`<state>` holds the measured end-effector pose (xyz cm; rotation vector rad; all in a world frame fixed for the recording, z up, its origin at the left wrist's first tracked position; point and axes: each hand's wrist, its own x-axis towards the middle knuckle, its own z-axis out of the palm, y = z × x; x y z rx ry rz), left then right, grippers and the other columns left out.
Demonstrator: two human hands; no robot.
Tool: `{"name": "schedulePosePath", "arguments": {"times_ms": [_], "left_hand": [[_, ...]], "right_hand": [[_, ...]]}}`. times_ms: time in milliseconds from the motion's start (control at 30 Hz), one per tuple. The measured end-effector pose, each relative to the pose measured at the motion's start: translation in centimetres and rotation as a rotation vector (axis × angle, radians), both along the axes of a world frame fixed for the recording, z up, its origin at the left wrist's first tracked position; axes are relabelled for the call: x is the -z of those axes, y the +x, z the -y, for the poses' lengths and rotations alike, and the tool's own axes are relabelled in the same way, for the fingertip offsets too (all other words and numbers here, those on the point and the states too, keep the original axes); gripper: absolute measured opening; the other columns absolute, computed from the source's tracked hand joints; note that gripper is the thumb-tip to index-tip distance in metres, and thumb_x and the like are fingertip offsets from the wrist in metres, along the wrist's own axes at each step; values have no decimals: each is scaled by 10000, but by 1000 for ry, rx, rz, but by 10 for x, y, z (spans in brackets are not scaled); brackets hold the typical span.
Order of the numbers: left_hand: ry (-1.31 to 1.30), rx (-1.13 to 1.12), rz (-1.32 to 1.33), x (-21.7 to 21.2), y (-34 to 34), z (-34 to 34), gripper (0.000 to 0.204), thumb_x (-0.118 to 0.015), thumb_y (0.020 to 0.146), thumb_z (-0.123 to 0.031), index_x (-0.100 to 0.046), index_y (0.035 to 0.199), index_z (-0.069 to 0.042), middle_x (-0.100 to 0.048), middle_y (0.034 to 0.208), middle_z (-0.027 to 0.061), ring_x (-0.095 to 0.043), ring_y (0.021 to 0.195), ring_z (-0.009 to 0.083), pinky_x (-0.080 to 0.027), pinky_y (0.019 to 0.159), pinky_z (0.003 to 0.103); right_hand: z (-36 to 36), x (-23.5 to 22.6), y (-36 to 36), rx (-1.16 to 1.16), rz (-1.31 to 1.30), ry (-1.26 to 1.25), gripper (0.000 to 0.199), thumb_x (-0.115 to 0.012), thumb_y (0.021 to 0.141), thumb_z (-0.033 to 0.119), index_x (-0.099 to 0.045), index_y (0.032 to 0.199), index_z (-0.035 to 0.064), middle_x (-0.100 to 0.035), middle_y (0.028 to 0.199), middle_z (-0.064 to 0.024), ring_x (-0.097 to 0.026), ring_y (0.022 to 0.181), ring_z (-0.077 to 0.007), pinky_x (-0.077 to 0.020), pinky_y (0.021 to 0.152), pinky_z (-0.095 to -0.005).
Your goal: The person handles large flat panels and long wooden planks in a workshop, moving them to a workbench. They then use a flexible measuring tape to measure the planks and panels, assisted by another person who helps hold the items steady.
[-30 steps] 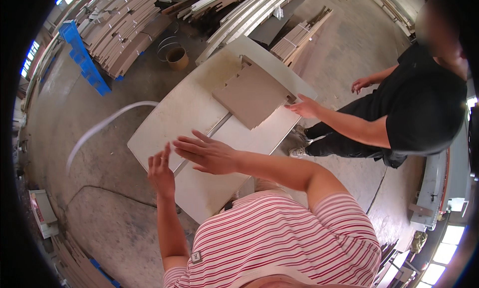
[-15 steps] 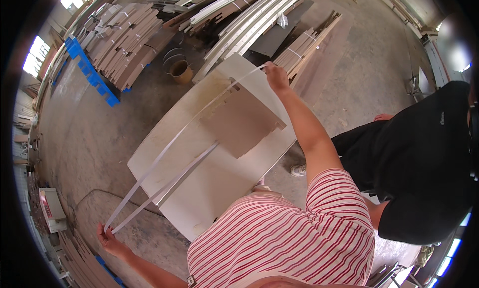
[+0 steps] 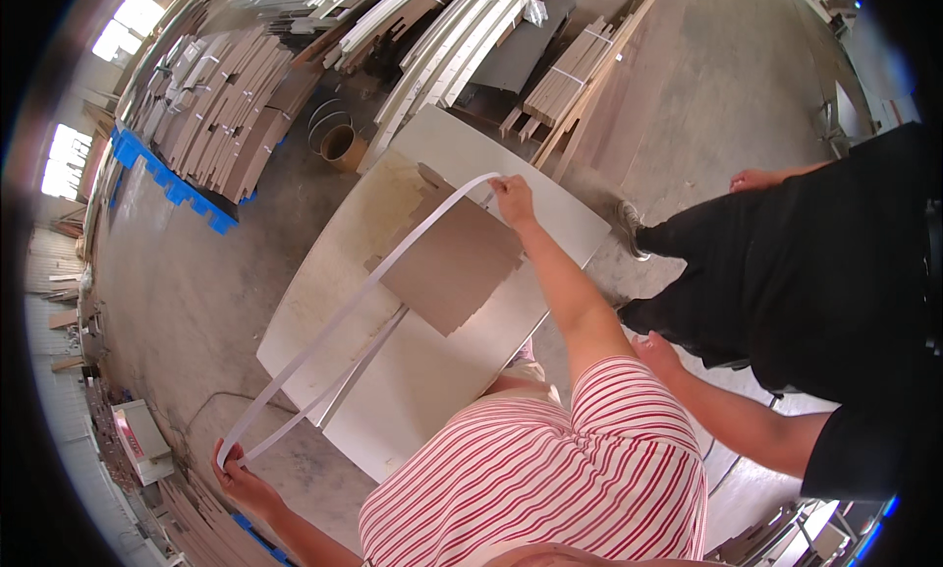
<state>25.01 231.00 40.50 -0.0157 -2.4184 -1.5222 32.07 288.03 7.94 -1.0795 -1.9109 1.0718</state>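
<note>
A long, flat white strap (image 3: 312, 346) runs across a stack of brown boards (image 3: 452, 262) on a white table (image 3: 378, 434). My left hand (image 3: 244, 483), out past the table's left side, is closed on the strap where it doubles back. From there the lower length (image 3: 368, 356) leads to the stack's near left edge, where it disappears. My right hand (image 3: 513, 201) pinches the upper length above the far right part of the stack, where the strap arches up. A short piece of strap shows just below those fingers; whether it joins the same length is hard to tell.
A person in black (image 3: 766, 262) stands close on my right, one hand (image 3: 658, 359) near my right elbow. Beyond the table are a brown bucket (image 3: 342, 147), bundled boards (image 3: 575, 81) and long white strips (image 3: 442, 51). More boards rest on a blue pallet (image 3: 167, 179).
My right hand has come back toward me and slightly left with the strap, which now arches more. My left hand has shifted slightly right. The person in black has moved an arm toward me.
</note>
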Motion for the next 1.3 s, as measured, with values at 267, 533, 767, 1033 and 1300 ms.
{"name": "schedulePosePath", "arguments": {"times_ms": [267,533,767,1033,1300], "left_hand": [[-9,-29,-7,3,1,-22,271,-379,915,-48,-547,1121,4,-555,1059,97,-546,984,195,-454,890,271],[-52,77,38,44,0,-34,253,-400,845,14,-557,1036,68,-596,987,110,-590,901,196,-471,851,308],[-165,503,178,121,-1,-92,348,-539,790,25,-523,1136,-6,-547,1121,89,-523,1042,191,-410,897,307],[-226,597,267,189,34,-98,473,-609,811,-114,-420,1239,-38,-473,1160,128,-492,1044,236,-418,866,357],[-298,627,512,249,89,-31,490,-640,765,-120,-438,1200,-16,-478,1125,151,-504,1015,259,-429,851,364]], "right_hand": [[-9,-17,2,-409,292,-78,335,-662,760,232,-621,1002,3,-631,888,-144,-612,786,-239,-480,720,-356],[-4,-58,73,-132,24,-21,412,-664,761,172,-540,1117,6,-621,967,-123,-609,873,-208,-484,787,-304],[26,-77,134,-32,40,29,334,-624,769,99,-529,1076,4,-601,949,-125,-596,800,-202,-492,734,-310],[71,-93,183,-9,74,177,330,-611,759,39,-519,1074,10,-593,946,-108,-587,766,-189,-493,695,-305],[121,-98,195,52,102,198,327,-592,757,2,-511,1074,3,-584,952,-113,-576,779,-194,-483,720,-305]]}}
